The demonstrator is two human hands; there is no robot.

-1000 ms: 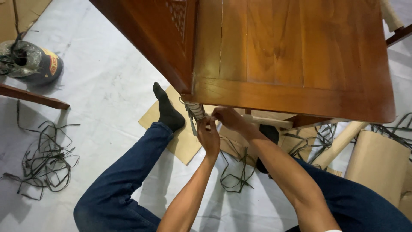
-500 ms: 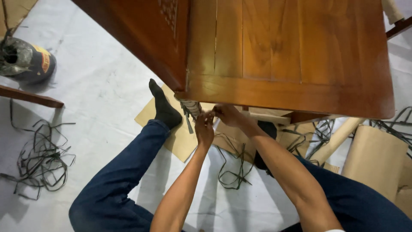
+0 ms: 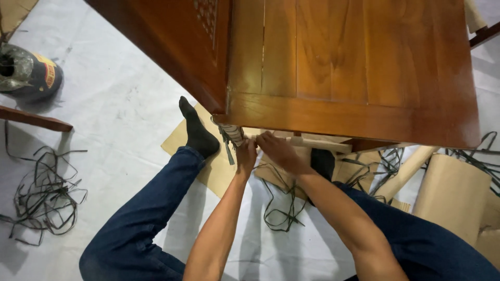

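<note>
A big brown wooden cabinet (image 3: 354, 67) stands over a person sitting on the white floor sheet (image 3: 120, 119); brown paper (image 3: 453, 192) and loose black straps (image 3: 44, 198) lie around, so I think much of the wrapping is off; one wrapped leg (image 3: 232, 134) at the corner looks left to do; the left hand (image 3: 246, 155) is closed on that wrap; the right hand (image 3: 278, 151) presses beside it, its grip hidden.
</note>
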